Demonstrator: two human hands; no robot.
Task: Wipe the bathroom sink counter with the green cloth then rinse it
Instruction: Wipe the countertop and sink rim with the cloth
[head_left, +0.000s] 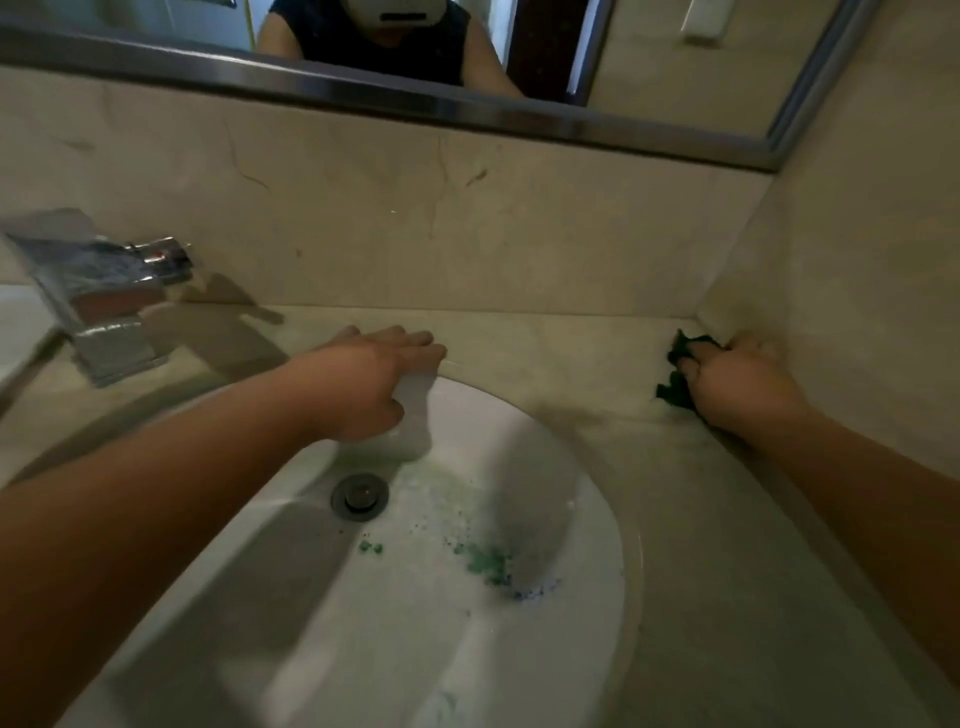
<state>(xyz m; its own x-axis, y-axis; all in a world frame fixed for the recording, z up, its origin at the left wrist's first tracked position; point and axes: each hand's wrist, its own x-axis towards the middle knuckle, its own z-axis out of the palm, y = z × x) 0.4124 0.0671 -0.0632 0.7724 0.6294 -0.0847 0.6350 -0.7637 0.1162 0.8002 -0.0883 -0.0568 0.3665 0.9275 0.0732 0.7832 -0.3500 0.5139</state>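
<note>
My right hand (740, 382) is shut on a dark green cloth (678, 379), pressing it onto the beige stone counter (561, 358) in the back right corner, against the side wall. Most of the cloth is hidden under the hand. My left hand (371, 376) rests flat on the back rim of the white oval sink (582, 519), fingers spread over the counter edge, holding nothing. Green specks and smears lie in the basin, to the right of the metal drain (360, 495).
A chrome tap (98, 306) stands at the left on the counter, blurred. The beige backsplash (415, 218) rises behind, with a framed mirror (467, 62) above showing a person's reflection. The right wall (857, 291) closes in the corner.
</note>
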